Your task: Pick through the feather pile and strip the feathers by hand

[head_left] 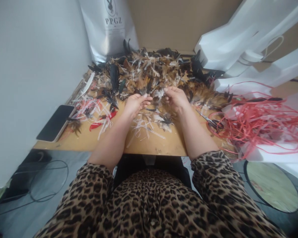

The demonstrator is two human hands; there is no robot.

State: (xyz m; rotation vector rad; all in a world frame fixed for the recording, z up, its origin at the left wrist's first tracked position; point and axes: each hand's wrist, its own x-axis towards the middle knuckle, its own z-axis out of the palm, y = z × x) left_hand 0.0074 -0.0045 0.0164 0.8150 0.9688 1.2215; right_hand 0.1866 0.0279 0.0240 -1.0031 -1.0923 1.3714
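Brown feathers [139, 81] are heaped beyond the left hand [137, 103] and right hand [175, 98]; fingertips [145, 95] are pressed together on both, but whether anything is pinched cannot be made out.

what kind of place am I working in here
Probably a small craft workshop: a heap of loose feathers, scissors and a tangle of red strips share one worktable.

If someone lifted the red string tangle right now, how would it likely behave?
Probably floppy: the red string tangle lies in loose loops. Likely light for its bulk, since the strands look thin. It might drag the scissors, whose handles lie at its edge.
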